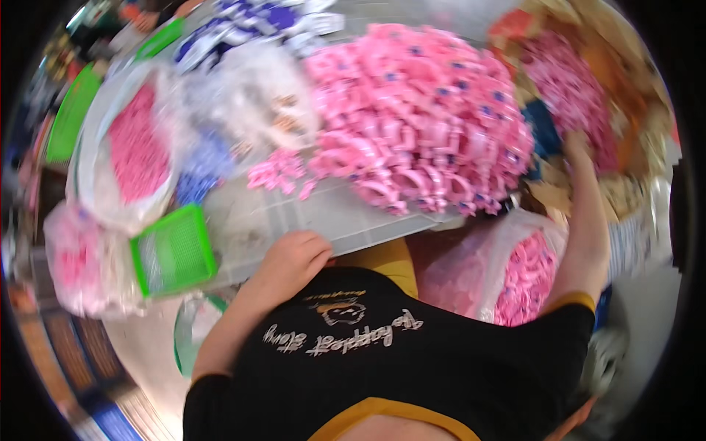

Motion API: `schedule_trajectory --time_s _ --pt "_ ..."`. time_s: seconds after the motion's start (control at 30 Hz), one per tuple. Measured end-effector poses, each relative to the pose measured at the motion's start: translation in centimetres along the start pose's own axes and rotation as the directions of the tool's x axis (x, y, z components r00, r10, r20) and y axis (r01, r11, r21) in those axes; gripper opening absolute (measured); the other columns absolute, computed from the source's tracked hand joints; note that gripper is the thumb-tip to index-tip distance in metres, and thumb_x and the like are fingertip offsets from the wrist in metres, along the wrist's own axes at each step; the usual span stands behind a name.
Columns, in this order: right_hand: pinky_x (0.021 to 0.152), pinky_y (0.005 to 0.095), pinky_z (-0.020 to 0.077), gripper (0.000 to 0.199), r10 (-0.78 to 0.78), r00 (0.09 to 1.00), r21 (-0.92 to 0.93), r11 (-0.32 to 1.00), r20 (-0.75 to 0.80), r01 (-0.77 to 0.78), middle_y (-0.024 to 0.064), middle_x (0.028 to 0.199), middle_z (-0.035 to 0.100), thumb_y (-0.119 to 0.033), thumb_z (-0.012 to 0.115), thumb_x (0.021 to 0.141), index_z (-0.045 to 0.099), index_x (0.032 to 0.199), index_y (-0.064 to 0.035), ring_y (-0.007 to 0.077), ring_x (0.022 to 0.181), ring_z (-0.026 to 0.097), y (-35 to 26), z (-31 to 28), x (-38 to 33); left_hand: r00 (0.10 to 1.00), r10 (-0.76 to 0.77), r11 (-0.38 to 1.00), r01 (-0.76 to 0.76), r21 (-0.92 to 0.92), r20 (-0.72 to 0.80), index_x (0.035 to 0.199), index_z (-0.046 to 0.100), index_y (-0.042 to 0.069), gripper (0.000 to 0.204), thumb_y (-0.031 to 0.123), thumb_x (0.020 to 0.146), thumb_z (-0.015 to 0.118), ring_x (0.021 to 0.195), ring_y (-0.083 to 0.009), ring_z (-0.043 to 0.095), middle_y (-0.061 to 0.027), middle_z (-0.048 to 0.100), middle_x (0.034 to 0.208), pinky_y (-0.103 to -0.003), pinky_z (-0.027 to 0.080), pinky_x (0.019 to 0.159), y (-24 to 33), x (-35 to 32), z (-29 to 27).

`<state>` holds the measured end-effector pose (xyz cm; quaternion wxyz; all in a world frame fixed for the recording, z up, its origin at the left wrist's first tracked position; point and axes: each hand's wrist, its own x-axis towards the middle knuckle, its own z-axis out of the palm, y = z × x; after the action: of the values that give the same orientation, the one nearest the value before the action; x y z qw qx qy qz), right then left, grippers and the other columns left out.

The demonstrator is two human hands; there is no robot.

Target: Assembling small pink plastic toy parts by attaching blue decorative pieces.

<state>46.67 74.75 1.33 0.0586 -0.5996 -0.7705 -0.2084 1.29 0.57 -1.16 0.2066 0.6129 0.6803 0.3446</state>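
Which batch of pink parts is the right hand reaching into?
The right hand is at the pink parts in the cardboard box, far right; the big heap lies loose on the table.

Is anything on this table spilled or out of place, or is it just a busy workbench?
A small clump of pink plastic pieces lies loose on the grey table, apart from the big pink heap, as if it slid off. The green basket sits at the table's edge. The picture is blurred, so damage cannot be judged.

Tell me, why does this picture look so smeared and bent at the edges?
Head view: motion blur smears everything, most of all the right hand reaching into the box of pink parts; the fisheye lens bends the table edge and leaves black corners; lighting is bright and even.
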Motion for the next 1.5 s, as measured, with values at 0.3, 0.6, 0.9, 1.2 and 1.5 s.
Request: schedule_trajectory --time_s 0.3,0.6,0.9,1.2,1.5 --pt "0.106 0.051 0.0447 0.039 -0.275 0.928 -0.142 0.959 -0.251 0.246 0.0286 0.14 0.054 -0.031 0.075 0.087 0.073 0.11 -0.0002 0.0446 0.126 0.054 -2.9 -6.8 -0.4 0.975 -0.099 0.984 0.125 0.125 -0.199 0.094 0.069 0.002 0.012 0.014 0.092 0.069 0.087 -0.0364 0.067 -0.0148 0.069 0.092 -0.044 0.054 0.079 -2.1 -2.2 -0.9" --pt "0.119 0.0429 0.0304 0.017 -0.568 0.613 0.164 0.647 -0.549 0.745 0.0196 0.163 0.038 -0.013 0.068 0.091 0.07 0.101 0.0016 0.0357 0.146 0.039 -13.8 -25.6 -14.1 0.732 -0.208 0.638 0.604 0.477 -0.649 0.094 0.072 0.008 0.01 0.012 0.09 0.063 0.09 -0.0356 0.067 -0.0121 0.069 0.094 -0.047 0.055 0.078 -7.8 -3.5 -5.9" --pt "0.114 0.042 0.0337 0.034 -0.989 0.121 0.827 -0.138 -0.085 -0.545 0.0286 0.156 0.043 -0.037 0.079 0.083 0.067 0.079 -0.0051 0.0348 0.136 0.05 -31.8 -31.3 -34.6 0.72 -0.306 0.377 0.692 0.615 -0.622 0.099 0.074 0.01 0.015 0.018 0.088 0.069 0.106 -0.0337 0.062 -0.0116 0.064 0.103 -0.048 0.053 0.085 -12.2 -4.5 -10.4" --pt "0.115 0.0519 0.0428 0.067 -0.942 -0.336 -0.096 0.334 0.005 -0.938 0.0191 0.138 0.057 -0.062 0.053 0.1 0.055 0.131 -0.0026 0.04 0.134 0.052 -44.0 -25.2 -47.2 0.697 -0.406 0.338 0.715 0.612 -0.591 0.095 0.075 0.007 0.015 0.018 0.084 0.075 0.105 -0.0366 0.062 -0.0147 0.066 0.108 -0.048 0.053 0.087 -9.2 -4.2 -10.4" --pt "0.104 0.0519 0.0521 0.04 -0.998 -0.057 0.187 0.052 -0.024 -0.981 0.0092 0.13 0.058 -0.044 0.057 0.105 0.052 0.128 -0.0121 0.034 0.12 0.063 -49.8 -24.7 -46.9 0.885 0.028 0.601 0.356 0.716 -0.464 0.093 0.075 0.005 0.012 0.011 0.087 0.067 0.096 -0.0352 0.066 -0.0141 0.07 0.094 -0.045 0.053 0.087 -12.0 1.4 -13.0"
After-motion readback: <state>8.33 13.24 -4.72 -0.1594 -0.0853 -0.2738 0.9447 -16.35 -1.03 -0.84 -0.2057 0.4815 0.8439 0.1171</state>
